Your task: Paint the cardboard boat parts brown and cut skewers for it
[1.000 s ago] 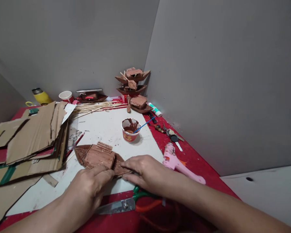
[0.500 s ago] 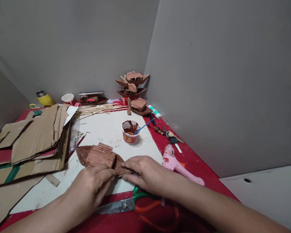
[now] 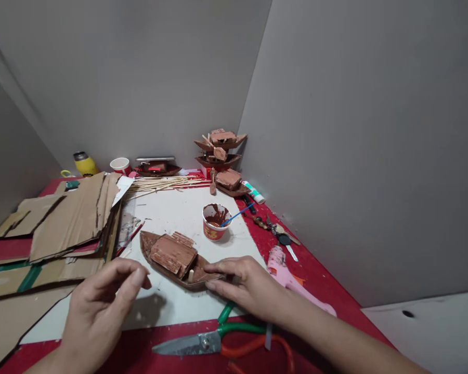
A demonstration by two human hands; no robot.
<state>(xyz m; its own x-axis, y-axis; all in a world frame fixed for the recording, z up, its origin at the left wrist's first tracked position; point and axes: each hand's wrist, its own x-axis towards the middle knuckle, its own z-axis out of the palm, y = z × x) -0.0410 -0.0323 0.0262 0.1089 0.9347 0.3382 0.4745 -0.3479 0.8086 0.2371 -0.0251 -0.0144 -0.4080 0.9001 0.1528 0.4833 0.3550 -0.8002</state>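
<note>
A small brown-painted model boat (image 3: 173, 254) with a cardboard cabin roof lies on the white sheet. My right hand (image 3: 244, 283) pinches its right-hand end between thumb and fingers. A short pale peg (image 3: 191, 275) stands up inside the hull beside the cabin. My left hand (image 3: 107, 301) is off the boat, to its lower left, fingers loosely curled with nothing visible in them. Scissors with green and orange handles (image 3: 206, 343) lie just below the boat, partly under my right wrist. Behind the boat stands a paper cup of brown paint (image 3: 214, 231) with a blue stick in it.
Torn cardboard sheets (image 3: 68, 218) are piled at the left. Thin wooden sticks (image 3: 164, 183) and finished boats (image 3: 220, 148) line the back. A pink glue gun (image 3: 292, 283), keys (image 3: 284, 236) and a white-green tube (image 3: 254, 192) lie along the right, near the grey wall.
My left hand has let go of the boat and moved back to the left. The peg in the hull is now uncovered. The view has shifted slightly; my right hand keeps its hold.
</note>
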